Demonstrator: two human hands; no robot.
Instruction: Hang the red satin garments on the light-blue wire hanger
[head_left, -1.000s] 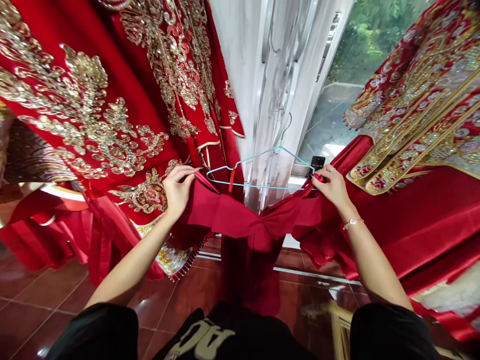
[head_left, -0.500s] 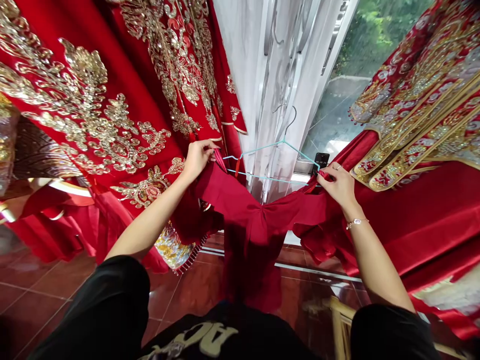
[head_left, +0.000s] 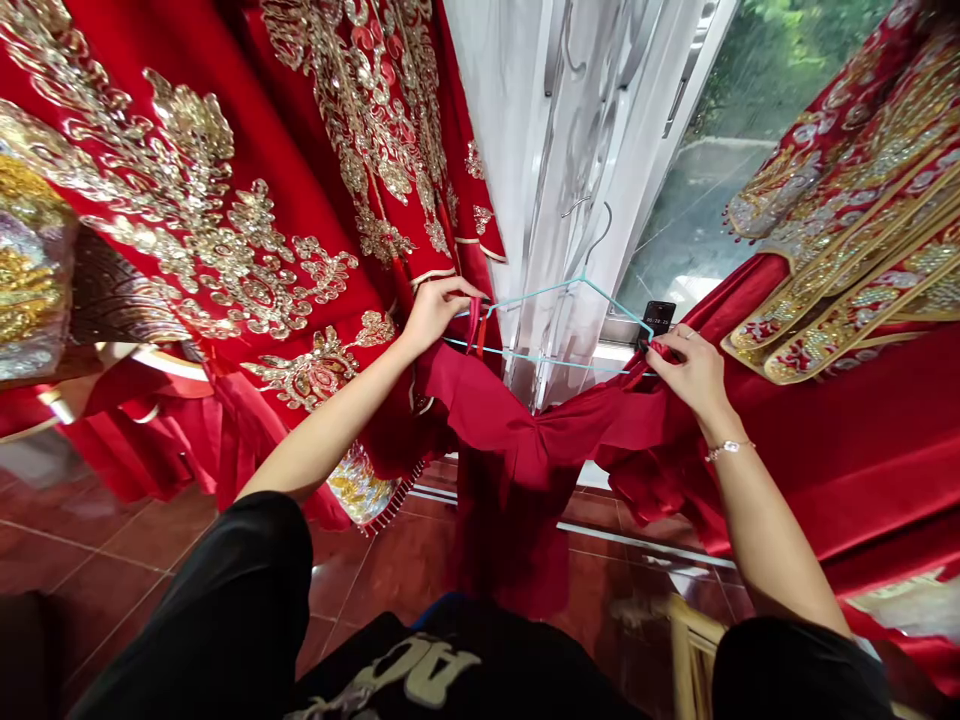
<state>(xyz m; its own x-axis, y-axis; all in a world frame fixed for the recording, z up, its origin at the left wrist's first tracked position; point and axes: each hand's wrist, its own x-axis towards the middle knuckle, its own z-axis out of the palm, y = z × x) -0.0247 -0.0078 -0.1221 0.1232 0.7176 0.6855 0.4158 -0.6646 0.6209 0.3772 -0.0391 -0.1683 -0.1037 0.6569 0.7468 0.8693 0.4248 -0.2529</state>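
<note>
A plain red dress (head_left: 517, 440) with a gathered neckline spreads between my two hands. My left hand (head_left: 439, 312) pinches its left strap, beside the left end of a light-blue hanger (head_left: 555, 290). The hanger's metal hook points up and hangs on nothing that I can see. Closed at the hanger's right end, my right hand (head_left: 690, 368) grips the dress's right shoulder strap there; whether the fingers also hold the hanger is hidden. A thin red loop lies over the hanger near its left end. The dress's lower part hangs down in shadow.
Red gowns with gold sequin embroidery (head_left: 262, 260) hang at the left, another beaded red garment (head_left: 847, 250) at the right. A phone (head_left: 660, 316) stands behind my right hand. White curtains (head_left: 502, 110) cover the window ahead. A wooden stool (head_left: 694, 640) stands low on the tiled floor.
My left hand has moved slightly right with the strap, which now lies at the hanger's left end. My right hand keeps its place at the other end. The view has shifted a little left.
</note>
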